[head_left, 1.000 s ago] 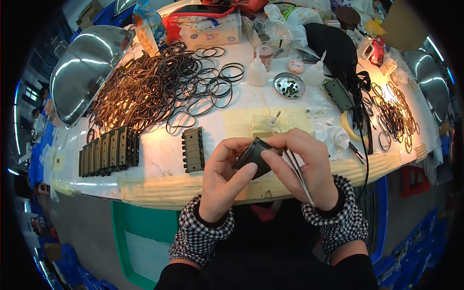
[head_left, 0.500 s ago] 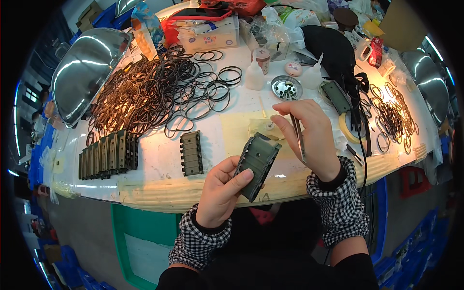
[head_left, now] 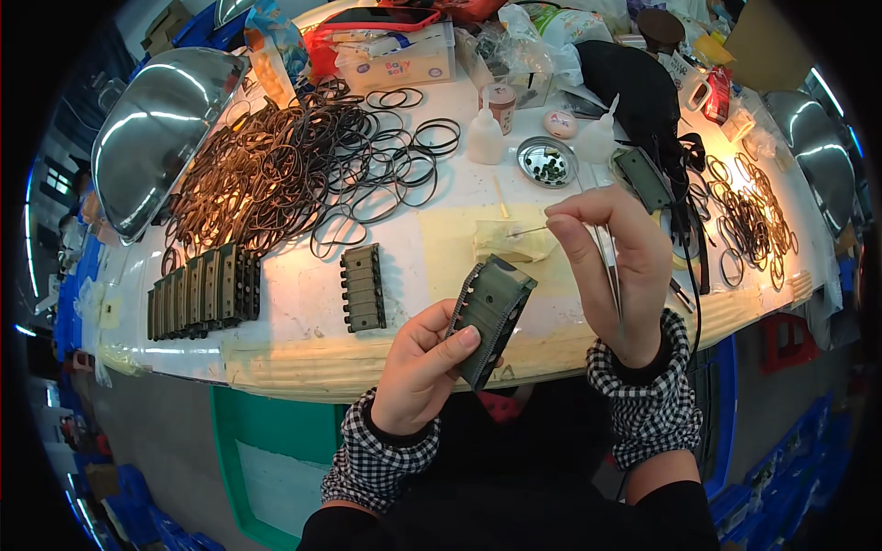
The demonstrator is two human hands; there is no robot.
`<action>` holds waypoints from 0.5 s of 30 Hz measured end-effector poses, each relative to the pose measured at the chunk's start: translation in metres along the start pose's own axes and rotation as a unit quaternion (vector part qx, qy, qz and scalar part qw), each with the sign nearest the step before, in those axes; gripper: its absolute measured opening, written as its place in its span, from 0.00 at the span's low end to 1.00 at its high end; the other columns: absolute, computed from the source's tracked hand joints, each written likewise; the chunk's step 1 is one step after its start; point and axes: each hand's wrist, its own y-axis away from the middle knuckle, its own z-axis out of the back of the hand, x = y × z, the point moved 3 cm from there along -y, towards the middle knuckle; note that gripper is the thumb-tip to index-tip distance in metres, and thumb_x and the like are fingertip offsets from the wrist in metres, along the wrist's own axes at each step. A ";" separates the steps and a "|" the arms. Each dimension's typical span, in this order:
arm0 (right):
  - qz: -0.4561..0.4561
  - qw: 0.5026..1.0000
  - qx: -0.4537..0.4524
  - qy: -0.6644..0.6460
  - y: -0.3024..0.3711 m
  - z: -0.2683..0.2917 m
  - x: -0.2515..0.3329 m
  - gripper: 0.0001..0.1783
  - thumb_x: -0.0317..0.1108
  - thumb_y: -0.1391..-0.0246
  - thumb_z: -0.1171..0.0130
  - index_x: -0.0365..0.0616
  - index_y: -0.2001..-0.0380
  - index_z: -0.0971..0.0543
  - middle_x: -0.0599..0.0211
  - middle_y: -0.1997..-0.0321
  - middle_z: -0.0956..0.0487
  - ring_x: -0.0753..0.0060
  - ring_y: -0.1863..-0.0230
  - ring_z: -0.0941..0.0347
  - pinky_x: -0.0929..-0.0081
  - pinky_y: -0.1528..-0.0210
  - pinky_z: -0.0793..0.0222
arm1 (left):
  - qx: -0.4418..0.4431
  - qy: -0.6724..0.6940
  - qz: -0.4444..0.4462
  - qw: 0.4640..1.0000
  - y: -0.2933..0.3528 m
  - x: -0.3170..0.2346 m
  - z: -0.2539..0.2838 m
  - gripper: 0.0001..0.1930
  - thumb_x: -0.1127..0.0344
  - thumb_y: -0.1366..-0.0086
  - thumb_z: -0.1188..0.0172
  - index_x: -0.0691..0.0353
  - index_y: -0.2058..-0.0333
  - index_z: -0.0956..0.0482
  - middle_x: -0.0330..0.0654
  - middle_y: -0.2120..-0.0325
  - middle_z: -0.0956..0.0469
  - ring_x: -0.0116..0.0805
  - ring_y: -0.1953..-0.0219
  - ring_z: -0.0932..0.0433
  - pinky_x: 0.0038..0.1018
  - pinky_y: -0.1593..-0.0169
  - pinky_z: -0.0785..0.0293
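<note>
Green block (head_left: 493, 317) leans in our left hand (head_left: 412, 367), over the table's (head_left: 299, 298) edge; those fingers (head_left: 448, 353) pinch its lower end, maybe leaving its top uncovered. Our right hand (head_left: 634, 253) grasps tweezers (head_left: 610, 268) and a thin stick (head_left: 531, 230).

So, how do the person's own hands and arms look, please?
The left hand and right hand are ungloved. Black-and-white checked cuffs with dark bands follow, then bare forearm, then black sleeves.
</note>
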 end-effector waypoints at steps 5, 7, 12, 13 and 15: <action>-0.172 0.968 0.062 -0.170 0.011 -0.006 0.007 0.06 0.28 0.40 0.44 0.36 0.68 0.27 0.67 0.72 0.24 0.77 0.69 0.22 0.82 0.65 0.29 | 0.013 0.015 0.014 1.000 0.001 0.002 -0.004 0.20 0.65 0.35 0.40 0.69 0.49 0.30 0.43 0.64 0.20 0.29 0.65 0.20 0.26 0.59 0.21; -0.194 0.961 0.087 -0.177 0.011 -0.007 0.009 0.07 0.28 0.37 0.47 0.35 0.67 0.28 0.67 0.71 0.25 0.76 0.68 0.21 0.83 0.63 0.28 | 0.017 0.018 0.015 1.000 0.001 0.002 -0.004 0.20 0.65 0.36 0.40 0.69 0.49 0.30 0.43 0.63 0.20 0.29 0.65 0.20 0.27 0.59 0.21; -0.135 0.976 0.110 -0.127 0.011 -0.005 0.008 0.05 0.26 0.38 0.46 0.35 0.68 0.28 0.67 0.71 0.25 0.77 0.69 0.21 0.83 0.64 0.28 | 0.025 0.017 0.013 0.999 0.002 0.003 -0.004 0.20 0.65 0.35 0.40 0.69 0.48 0.30 0.43 0.62 0.21 0.30 0.65 0.21 0.27 0.60 0.22; -0.129 0.978 0.111 -0.123 0.011 -0.005 0.007 0.05 0.25 0.38 0.46 0.35 0.68 0.28 0.67 0.71 0.25 0.77 0.69 0.21 0.83 0.64 0.28 | 0.024 0.017 0.013 0.999 0.002 0.003 -0.004 0.20 0.65 0.35 0.40 0.69 0.48 0.30 0.43 0.62 0.21 0.30 0.65 0.21 0.27 0.60 0.22; -0.115 0.980 0.113 -0.116 0.011 -0.006 0.005 0.04 0.24 0.39 0.46 0.34 0.68 0.27 0.67 0.71 0.25 0.77 0.69 0.21 0.84 0.64 0.28 | 0.024 0.016 0.011 1.000 0.002 0.003 -0.004 0.20 0.65 0.35 0.40 0.69 0.48 0.30 0.43 0.62 0.21 0.30 0.65 0.21 0.27 0.60 0.22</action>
